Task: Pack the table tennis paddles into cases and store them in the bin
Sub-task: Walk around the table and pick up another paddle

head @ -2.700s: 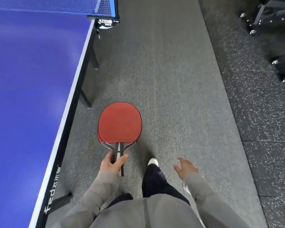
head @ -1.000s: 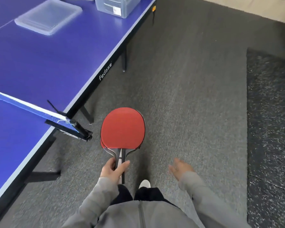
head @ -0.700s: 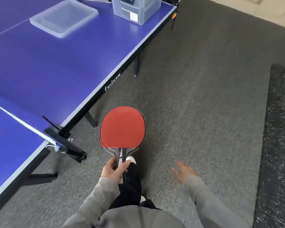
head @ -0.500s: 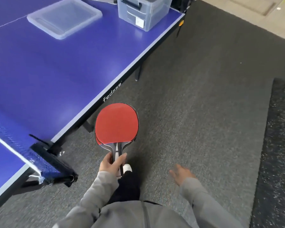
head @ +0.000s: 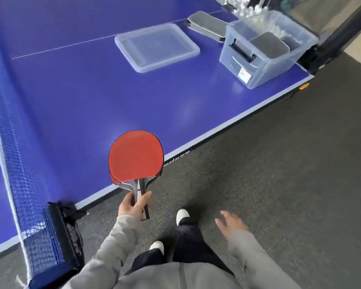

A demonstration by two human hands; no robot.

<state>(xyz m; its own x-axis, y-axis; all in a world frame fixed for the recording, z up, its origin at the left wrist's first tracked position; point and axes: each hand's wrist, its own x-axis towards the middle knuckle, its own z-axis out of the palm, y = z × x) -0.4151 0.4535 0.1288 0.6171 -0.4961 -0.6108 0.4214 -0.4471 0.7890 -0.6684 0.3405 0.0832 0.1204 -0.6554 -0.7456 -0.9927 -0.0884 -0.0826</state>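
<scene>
My left hand (head: pixel 132 206) grips the handles of two stacked red paddles (head: pixel 136 156), held over the near edge of the blue table (head: pixel 75 105). My right hand (head: pixel 230 223) hangs free over the floor with its fingers relaxed and nothing in it. At the table's far right corner stands a clear plastic bin (head: pixel 265 59) with a grey paddle case (head: pixel 269 45) inside. Its clear lid (head: pixel 156 46) lies flat on the table to the left. Another grey case (head: pixel 207 26) lies on the table behind the bin.
The table's net (head: pixel 15 163) and its clamp post (head: pixel 65 230) run along the left. Grey carpet (head: pixel 279 174) stretches to the right of the table. My feet (head: pixel 181 215) are below, close to the table's edge. Dark equipment stands past the far right corner.
I have walked past the net toward the bin's end of the table and turned to face it. The paddles in my left hand have moved from over the floor to over the table's edge.
</scene>
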